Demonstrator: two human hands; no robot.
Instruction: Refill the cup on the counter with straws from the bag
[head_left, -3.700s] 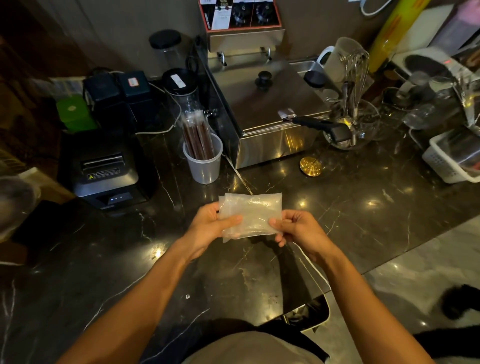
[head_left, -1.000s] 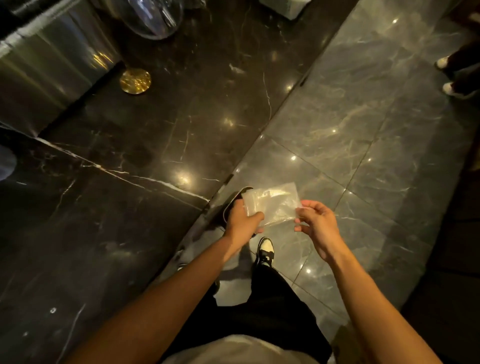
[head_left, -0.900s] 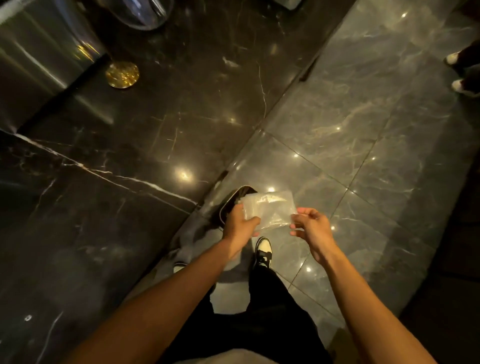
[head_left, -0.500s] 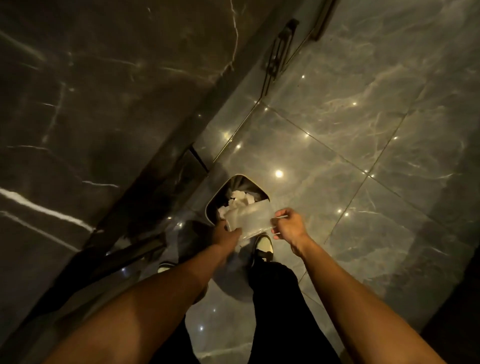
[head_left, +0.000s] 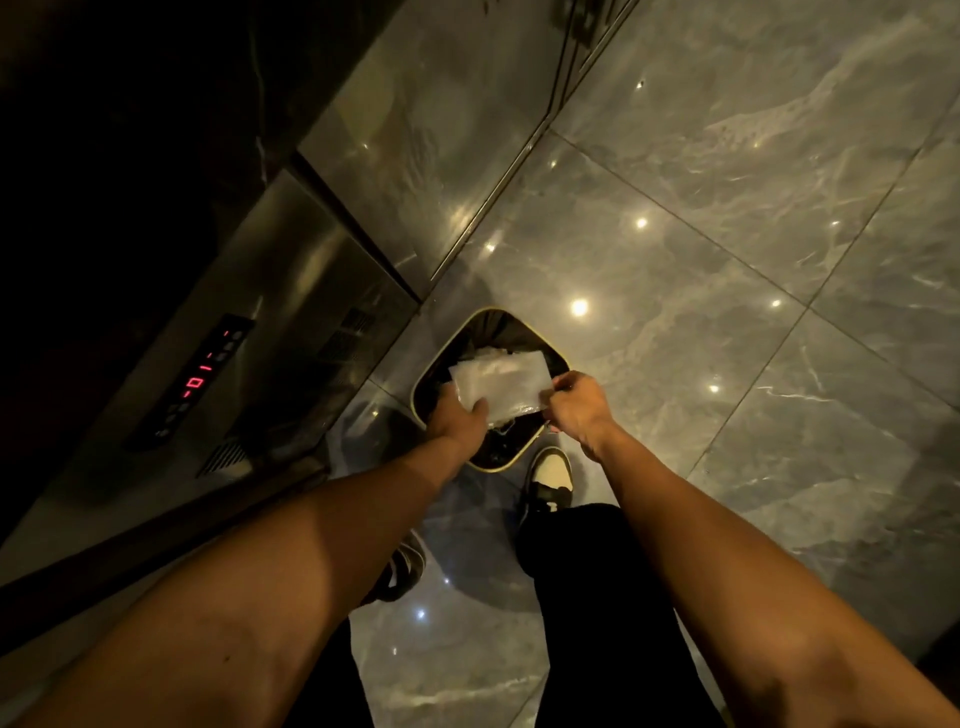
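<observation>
A clear, flattened plastic bag (head_left: 501, 384) is held right over the open mouth of a dark waste bin (head_left: 540, 347) on the floor. My left hand (head_left: 460, 418) grips the bag's lower left corner. My right hand (head_left: 574, 405) pinches its right edge. No straws show inside the bag. The cup and the counter top are out of view.
A steel under-counter appliance (head_left: 291, 332) with a red digital display (head_left: 195, 384) stands at the left, close to the bin. Glossy grey floor tiles (head_left: 727, 260) spread to the right. My shoes (head_left: 548, 480) stand just behind the bin.
My view has swung from the counter down to the floor. Both hands carried the bag down and now hold it over the bin's opening.
</observation>
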